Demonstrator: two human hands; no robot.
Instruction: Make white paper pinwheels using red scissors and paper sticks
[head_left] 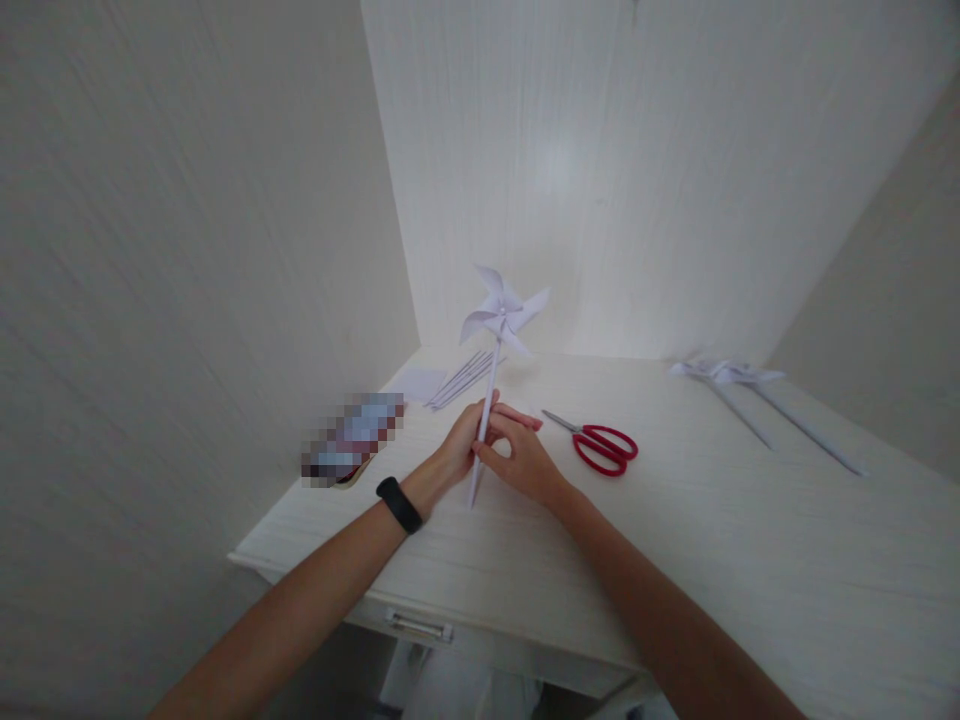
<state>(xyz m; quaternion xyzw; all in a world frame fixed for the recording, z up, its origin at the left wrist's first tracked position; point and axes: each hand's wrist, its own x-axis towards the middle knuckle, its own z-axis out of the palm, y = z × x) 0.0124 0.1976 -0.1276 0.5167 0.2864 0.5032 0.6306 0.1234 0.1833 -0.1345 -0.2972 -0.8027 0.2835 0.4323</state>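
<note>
A white paper pinwheel [502, 315] stands upright on a thin white stick [489, 395] above the pale wooden desk [675, 540]. Both hands pinch that stick near its lower half: my left hand [461, 445], with a black band on the wrist, grips it from the left, and my right hand [521, 455] holds it from the right with thumb and fingers. The stick's lower tip reaches down close to the desk top.
Red-handled scissors [604, 445] lie just right of my hands. Several white paper sticks [459, 380] and a paper sheet [416, 383] lie behind my left hand. Two finished pinwheels [731, 375] lie at the far right. A blurred object [352, 437] sits at the left edge; a drawer handle [418, 627] is below.
</note>
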